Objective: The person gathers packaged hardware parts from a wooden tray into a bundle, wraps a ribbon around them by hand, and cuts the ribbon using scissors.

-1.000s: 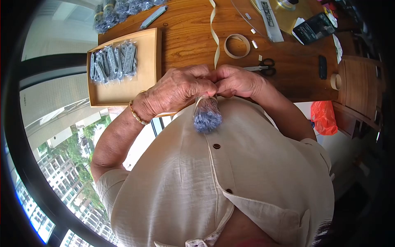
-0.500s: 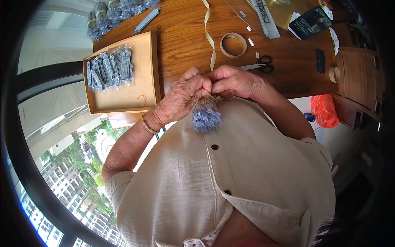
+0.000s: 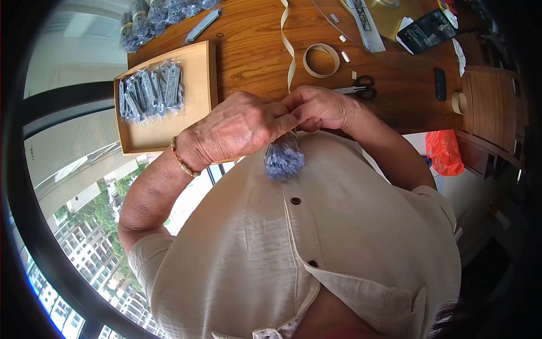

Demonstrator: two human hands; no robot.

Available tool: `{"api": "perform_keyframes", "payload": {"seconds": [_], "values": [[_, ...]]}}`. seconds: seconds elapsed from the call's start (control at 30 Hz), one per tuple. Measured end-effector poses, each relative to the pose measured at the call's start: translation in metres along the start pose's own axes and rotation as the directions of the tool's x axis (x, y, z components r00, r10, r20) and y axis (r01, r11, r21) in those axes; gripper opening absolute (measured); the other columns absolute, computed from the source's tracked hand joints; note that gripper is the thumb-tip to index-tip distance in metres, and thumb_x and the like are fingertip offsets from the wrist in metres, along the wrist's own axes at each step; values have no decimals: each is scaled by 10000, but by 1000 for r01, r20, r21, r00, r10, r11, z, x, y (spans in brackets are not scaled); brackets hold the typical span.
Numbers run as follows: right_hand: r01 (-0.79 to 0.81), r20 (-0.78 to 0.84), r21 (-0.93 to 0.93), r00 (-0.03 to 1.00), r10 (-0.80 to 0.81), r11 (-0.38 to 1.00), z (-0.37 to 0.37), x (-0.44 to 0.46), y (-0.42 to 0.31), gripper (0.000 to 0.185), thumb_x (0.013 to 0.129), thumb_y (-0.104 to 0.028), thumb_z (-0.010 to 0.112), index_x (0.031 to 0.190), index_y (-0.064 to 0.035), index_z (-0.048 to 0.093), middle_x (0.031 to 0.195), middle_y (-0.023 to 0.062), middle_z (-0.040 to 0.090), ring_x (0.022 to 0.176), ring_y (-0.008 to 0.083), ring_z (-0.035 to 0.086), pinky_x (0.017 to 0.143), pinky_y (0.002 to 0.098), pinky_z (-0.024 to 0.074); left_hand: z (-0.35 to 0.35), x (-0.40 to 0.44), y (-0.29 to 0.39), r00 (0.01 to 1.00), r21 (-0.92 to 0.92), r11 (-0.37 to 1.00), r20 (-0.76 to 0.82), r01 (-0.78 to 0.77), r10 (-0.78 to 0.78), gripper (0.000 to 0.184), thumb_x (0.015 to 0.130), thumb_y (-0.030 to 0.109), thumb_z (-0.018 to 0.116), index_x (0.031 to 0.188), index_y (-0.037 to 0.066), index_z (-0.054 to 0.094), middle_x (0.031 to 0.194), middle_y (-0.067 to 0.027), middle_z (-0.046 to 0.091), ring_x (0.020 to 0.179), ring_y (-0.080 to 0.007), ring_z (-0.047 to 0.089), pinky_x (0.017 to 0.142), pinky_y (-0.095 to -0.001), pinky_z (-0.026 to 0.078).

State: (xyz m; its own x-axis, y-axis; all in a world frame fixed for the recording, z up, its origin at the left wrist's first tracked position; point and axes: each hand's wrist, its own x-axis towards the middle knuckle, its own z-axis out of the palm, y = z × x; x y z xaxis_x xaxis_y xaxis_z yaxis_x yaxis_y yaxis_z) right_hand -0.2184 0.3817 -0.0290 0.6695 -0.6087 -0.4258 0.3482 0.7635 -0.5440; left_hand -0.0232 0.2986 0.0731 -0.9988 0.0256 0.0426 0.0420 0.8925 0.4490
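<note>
A bundle of clear-wrapped bluish-grey pieces points down against the shirt front, its upper end hidden under the fingers. My left hand is closed over the top of the bundle, knuckles up. Beside it my right hand is closed too, thumb and fingertips pinched together against the left fingertips at the bundle's top. A pale ribbon runs down the table and ends from view behind the hands.
A wooden tray with wrapped grey pieces stands at the left. More bundles lie at the back left. Scissors, a tape roll and a black packet lie on the table. A red bag is at the right.
Over the last half second my left hand has turned over the bundle's top and its wrist has swung outward, covering part of the tray. My right hand stays nearly in place.
</note>
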Motion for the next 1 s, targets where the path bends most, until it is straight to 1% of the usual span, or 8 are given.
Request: {"api": "perform_keyframes", "payload": {"seconds": [0.07, 0.27, 0.47, 0.57, 0.67, 0.77, 0.87, 1.0], "values": [[5, -2, 16, 1000, -4, 1000, 0, 0, 1, 292, 827, -69, 630, 1105, 19, 606, 658, -47, 477, 471, 24, 371, 392, 196, 244, -5, 4, 0, 995, -9, 1000, 95, 13, -12, 238, 752, 68, 659, 987, 34, 639, 788, -81, 628, 703, -275, 660, 611, -375, 536], [8, -10, 13, 1000, -8, 1000, -5, 2, 5, 285, 826, -68, 632, 1092, 32, 605, 650, -47, 472, 457, 22, 365, 388, 196, 243, 5, 8, -6, 994, -124, 990, 98, 66, -54, 184, 782, 24, 654, 957, 56, 610, 809, -82, 617, 714, -301, 650, 622, -390, 531], [40, 16, -43, 999, -40, 998, 0, -3, 1, 258, 841, -101, 632, 1067, 22, 618, 620, -63, 446, 466, 17, 358, 400, 191, 244, 28, -5, -13, 984, -380, 909, 21, 170, -175, 161, 816, -15, 622, 925, 64, 534, 842, -95, 588, 761, -311, 622, 652, -397, 505], [48, -5, -50, 999, -48, 998, 3, -8, 2, 216, 842, -116, 631, 1032, -15, 640, 610, -77, 428, 479, 13, 360, 420, 196, 244, 40, -12, -13, 968, -551, 819, -72, 161, -239, 186, 834, 45, 618, 962, 83, 489, 860, -101, 570, 794, -310, 609, 694, -403, 503], [86, -11, -72, 996, -87, 994, 2, -12, 6, 139, 828, -124, 635, 939, -41, 649, 658, -58, 511, 501, 11, 368, 437, 191, 250, 44, -15, -6, 949, -671, 724, -96, 161, -300, 153, 840, 15, 576, 934, 86, 478, 817, -76, 521, 734, -260, 551, 675, -348, 478], [137, -92, -428, 977, -193, 893, 3, -23, 5, 103, 828, -139, 636, 885, -53, 641, 662, -58, 522, 521, 17, 388, 452, 196, 273, 48, -23, -5, 937, -732, 648, -39, 209, -346, 123, 838, -2, 540, 914, 77, 485, 802, -54, 484, 705, -190, 482, 665, -300, 449], [162, -141, -534, 951, -276, 830, 7, -25, 13, 112, 835, -155, 642, 868, -48, 642, 671, -58, 534, 543, 21, 404, 468, 201, 292, 56, -22, -4, 925, -815, 538, -6, 215, -379, 118, 847, -26, 561, 908, 55, 501, 842, -12, 478, 742, -116, 449, 650, -257, 399], [86, -162, -551, 965, -207, 830, 6, -26, 6, 150, 832, -202, 649, 864, -56, 651, 639, -51, 525, 521, 26, 421, 455, 223, 303, 61, -24, -6, 890, -890, 423, -44, 171, -453, 103, 843, -21, 555, 908, 49, 515, 861, -10, 492, 801, -104, 463, 721, -248, 412]]}}
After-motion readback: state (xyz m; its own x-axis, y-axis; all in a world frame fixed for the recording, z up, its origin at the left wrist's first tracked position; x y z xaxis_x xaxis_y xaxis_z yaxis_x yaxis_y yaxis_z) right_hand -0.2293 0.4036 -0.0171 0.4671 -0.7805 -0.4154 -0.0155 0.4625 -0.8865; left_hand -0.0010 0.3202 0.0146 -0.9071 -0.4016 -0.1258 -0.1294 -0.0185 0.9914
